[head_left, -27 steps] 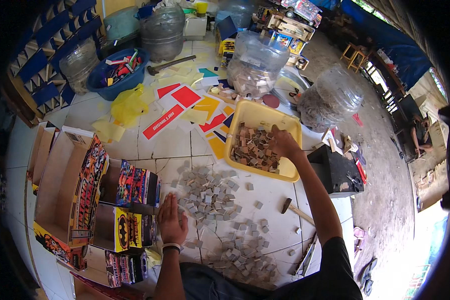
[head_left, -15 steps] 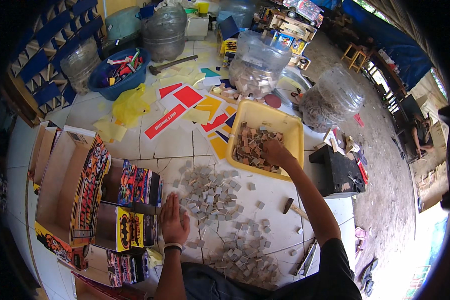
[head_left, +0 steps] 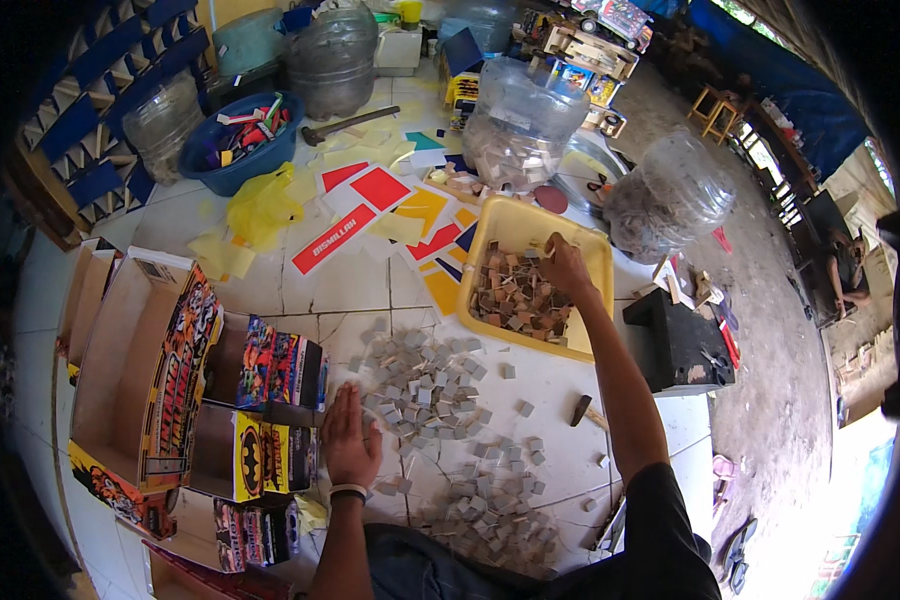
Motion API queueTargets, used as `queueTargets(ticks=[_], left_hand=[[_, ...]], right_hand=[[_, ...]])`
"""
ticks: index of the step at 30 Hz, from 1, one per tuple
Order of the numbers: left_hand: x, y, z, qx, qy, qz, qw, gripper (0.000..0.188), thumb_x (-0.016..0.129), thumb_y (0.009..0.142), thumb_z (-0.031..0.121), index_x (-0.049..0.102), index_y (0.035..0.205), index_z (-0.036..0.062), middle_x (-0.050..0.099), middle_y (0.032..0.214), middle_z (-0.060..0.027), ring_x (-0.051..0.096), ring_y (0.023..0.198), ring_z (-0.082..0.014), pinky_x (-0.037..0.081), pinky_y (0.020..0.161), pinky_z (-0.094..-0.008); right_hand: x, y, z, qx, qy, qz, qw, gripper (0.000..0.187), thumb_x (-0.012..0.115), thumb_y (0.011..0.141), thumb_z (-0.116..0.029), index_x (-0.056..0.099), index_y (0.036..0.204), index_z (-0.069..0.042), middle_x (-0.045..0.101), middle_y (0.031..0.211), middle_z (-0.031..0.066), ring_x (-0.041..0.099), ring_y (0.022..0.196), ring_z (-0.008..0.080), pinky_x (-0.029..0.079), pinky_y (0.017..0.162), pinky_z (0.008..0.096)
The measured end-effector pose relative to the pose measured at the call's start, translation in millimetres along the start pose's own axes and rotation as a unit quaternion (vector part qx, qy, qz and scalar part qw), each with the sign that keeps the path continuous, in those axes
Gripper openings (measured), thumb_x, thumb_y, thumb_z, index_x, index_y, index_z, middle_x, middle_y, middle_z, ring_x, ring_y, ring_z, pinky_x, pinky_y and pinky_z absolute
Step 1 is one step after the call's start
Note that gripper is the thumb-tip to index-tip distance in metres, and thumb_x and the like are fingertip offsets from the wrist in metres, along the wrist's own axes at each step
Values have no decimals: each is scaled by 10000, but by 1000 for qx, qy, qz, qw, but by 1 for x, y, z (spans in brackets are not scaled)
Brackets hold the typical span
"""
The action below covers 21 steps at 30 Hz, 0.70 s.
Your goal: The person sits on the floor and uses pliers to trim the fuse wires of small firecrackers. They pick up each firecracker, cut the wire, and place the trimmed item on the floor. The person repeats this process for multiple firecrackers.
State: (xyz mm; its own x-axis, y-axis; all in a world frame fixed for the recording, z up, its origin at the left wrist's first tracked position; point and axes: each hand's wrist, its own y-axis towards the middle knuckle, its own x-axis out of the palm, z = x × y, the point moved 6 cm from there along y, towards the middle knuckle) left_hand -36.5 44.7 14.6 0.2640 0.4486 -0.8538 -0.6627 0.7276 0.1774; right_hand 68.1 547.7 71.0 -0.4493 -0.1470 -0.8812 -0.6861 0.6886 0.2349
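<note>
Now the right hand (head_left: 567, 268) is farther off, at the far right of the brown pieces (head_left: 515, 295) in the yellow tub (head_left: 596, 255), grip unclear; the left hand (head_left: 351, 445) stays flat, left of the grey pieces (head_left: 430, 388).

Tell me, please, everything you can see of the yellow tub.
The yellow tub is an open, rounded rectangular container, apparently plastic, with a raised rim. It sits upright on the white tiles, just right of the coloured sheets. Small brown and greyish squares cover much of its bottom. The right hand is over them; whether it touches the tub is unclear.
</note>
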Motion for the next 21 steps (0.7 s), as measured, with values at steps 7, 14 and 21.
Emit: queueTargets(ticks=[7, 14, 21], left_hand=[[-2, 3, 1, 1, -1, -2, 1000, 729, 597, 944, 217, 345, 1604, 37, 400, 1638, -161, 369, 1520, -341, 276, 1254, -471], [-2, 3, 0, 2, 10, 2, 1000, 713, 579, 957, 230, 348, 1607, 49, 402, 1636, -164, 387, 1505, -352, 283, 1252, -477], [0, 1, -1, -5, 14, -1, 1000, 709, 569, 962, 227, 342, 1610, 51, 397, 1640, -158, 377, 1516, -331, 285, 1253, -471]], right_hand=[[30, -1, -12, -6, -181, -13, 983, 212, 633, 909, -129, 677, 1115, -106, 725, 1067, 154, 723, 1011, 393, 579, 847, 532], [39, 8, 2, 7, -282, -9, 959, 290, 680, 872, -167, 654, 1146, -75, 701, 1083, 201, 715, 968, 422, 574, 825, 553], [-12, -2, -22, -55, -140, 12, 989, 250, 672, 887, -146, 602, 1108, -51, 672, 1077, 244, 699, 964, 447, 566, 798, 559]])
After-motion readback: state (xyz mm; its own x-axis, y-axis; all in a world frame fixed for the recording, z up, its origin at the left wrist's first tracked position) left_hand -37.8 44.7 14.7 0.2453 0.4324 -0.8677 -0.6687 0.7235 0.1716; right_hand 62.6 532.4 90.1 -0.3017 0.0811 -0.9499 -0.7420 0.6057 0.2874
